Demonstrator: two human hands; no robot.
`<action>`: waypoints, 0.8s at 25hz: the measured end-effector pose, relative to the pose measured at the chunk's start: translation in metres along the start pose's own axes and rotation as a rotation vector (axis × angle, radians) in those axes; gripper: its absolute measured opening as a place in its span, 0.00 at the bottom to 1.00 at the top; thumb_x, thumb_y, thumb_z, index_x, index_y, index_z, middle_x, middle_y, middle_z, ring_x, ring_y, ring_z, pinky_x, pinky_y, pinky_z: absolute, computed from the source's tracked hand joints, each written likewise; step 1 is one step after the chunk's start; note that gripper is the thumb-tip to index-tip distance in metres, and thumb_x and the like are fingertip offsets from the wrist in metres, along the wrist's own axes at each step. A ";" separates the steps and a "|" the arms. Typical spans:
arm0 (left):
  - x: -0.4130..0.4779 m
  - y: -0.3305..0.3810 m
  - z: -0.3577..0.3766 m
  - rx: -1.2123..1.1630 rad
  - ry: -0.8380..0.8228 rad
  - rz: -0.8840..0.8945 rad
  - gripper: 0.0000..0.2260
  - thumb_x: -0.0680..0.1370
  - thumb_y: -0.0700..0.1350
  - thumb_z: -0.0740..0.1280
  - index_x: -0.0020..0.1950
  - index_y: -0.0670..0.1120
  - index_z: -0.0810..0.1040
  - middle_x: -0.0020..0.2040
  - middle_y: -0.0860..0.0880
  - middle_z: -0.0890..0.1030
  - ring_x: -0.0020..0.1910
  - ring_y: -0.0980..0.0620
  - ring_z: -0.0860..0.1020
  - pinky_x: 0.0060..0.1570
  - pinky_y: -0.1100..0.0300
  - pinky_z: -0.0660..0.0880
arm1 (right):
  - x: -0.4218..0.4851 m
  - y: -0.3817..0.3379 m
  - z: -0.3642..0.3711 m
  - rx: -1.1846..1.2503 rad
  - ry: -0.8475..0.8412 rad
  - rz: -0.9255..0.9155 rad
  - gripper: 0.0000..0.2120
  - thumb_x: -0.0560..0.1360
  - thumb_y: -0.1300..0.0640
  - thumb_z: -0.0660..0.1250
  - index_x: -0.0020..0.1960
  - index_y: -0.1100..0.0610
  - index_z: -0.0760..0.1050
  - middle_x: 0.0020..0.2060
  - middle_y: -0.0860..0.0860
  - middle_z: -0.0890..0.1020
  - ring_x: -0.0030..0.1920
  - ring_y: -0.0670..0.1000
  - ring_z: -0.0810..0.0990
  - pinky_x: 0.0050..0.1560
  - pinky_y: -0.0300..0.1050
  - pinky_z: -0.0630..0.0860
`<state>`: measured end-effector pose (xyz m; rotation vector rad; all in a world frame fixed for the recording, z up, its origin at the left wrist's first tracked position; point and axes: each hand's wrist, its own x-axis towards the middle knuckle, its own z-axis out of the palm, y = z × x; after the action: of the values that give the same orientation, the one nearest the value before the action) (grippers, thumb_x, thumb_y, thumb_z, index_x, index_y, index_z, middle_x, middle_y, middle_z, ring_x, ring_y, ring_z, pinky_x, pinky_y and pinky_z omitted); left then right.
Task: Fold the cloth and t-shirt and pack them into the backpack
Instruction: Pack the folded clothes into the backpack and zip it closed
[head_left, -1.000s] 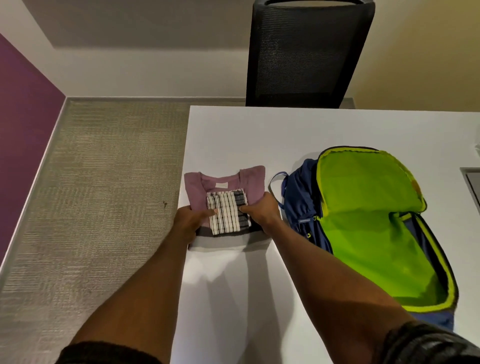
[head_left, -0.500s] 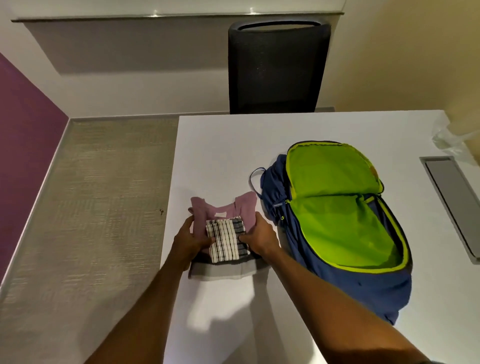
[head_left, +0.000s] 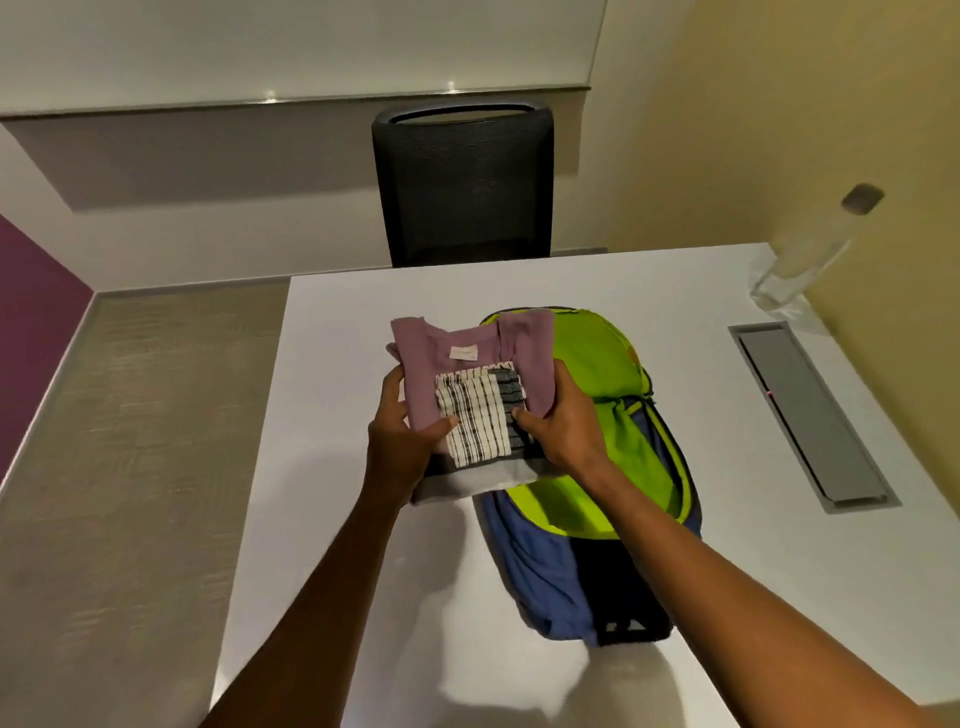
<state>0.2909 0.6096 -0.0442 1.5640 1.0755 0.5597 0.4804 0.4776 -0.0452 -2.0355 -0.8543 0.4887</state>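
A folded mauve t-shirt (head_left: 447, 358) with a folded white-and-black checked cloth (head_left: 475, 421) stacked on top is held in the air above the white table (head_left: 337, 364). My left hand (head_left: 402, 441) grips the stack's left edge, thumb on the cloth. My right hand (head_left: 563, 431) grips its right edge, thumb on the cloth too. The stack hangs over the left rim of the blue backpack (head_left: 535, 571), which lies open with its bright green lining (head_left: 597, 364) showing.
A black mesh chair (head_left: 462, 182) stands at the table's far edge. A clear bottle (head_left: 810, 249) stands at the far right. A grey cable hatch (head_left: 810, 415) is set into the table on the right. Carpeted floor lies left.
Both hands have lifted the stacked t-shirt and cloth off the table and carried it right, from beside the backpack to over its open left rim.
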 end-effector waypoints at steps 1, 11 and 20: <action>0.001 0.005 0.019 -0.004 0.000 0.013 0.39 0.71 0.42 0.81 0.76 0.58 0.67 0.61 0.51 0.84 0.55 0.56 0.84 0.54 0.51 0.84 | 0.004 0.009 -0.018 -0.001 0.015 -0.002 0.24 0.69 0.53 0.79 0.60 0.51 0.72 0.51 0.47 0.84 0.47 0.55 0.82 0.43 0.56 0.80; -0.008 -0.007 0.166 0.075 -0.066 -0.024 0.46 0.64 0.49 0.82 0.78 0.54 0.65 0.65 0.49 0.81 0.59 0.47 0.82 0.56 0.47 0.81 | -0.003 0.134 -0.096 -0.007 0.039 0.163 0.34 0.72 0.54 0.78 0.74 0.52 0.68 0.64 0.53 0.82 0.60 0.59 0.82 0.57 0.55 0.79; -0.035 -0.035 0.180 0.124 -0.021 -0.140 0.44 0.63 0.56 0.78 0.78 0.56 0.65 0.65 0.51 0.81 0.60 0.47 0.81 0.59 0.43 0.80 | -0.015 0.173 -0.088 0.031 -0.059 0.193 0.43 0.69 0.57 0.81 0.79 0.51 0.64 0.67 0.53 0.81 0.63 0.59 0.81 0.54 0.48 0.75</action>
<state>0.4088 0.4870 -0.1222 1.5834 1.2127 0.3872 0.5910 0.3477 -0.1389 -2.0943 -0.6839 0.6669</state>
